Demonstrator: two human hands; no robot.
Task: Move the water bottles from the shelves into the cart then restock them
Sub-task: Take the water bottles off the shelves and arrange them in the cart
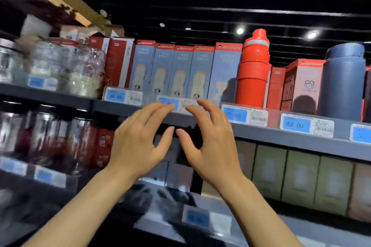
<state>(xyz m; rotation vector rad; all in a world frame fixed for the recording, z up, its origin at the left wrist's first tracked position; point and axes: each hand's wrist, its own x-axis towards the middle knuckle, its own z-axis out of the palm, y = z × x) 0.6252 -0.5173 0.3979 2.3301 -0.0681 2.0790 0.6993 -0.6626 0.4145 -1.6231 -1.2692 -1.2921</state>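
Several pale blue bottle boxes with red tops (pixel 176 70) stand in a row on the top grey shelf (pixel 281 136). To their right stand a red water bottle (pixel 253 72) and a dark blue bottle (pixel 343 84). My left hand (pixel 138 142) and my right hand (pixel 212 146) are raised side by side just below the boxes, in front of the shelf edge. Both hold nothing, fingers spread and curled, thumbs nearly touching. No cart is in view.
Clear glass jars (pixel 84 70) fill the top shelf at left, with more glass jars (pixel 46 134) below. Green boxes (pixel 301 178) line the lower shelf at right. Blue price tags (pixel 297 125) hang along the shelf edges. Red and pink boxes (pixel 301 84) sit between the two bottles.
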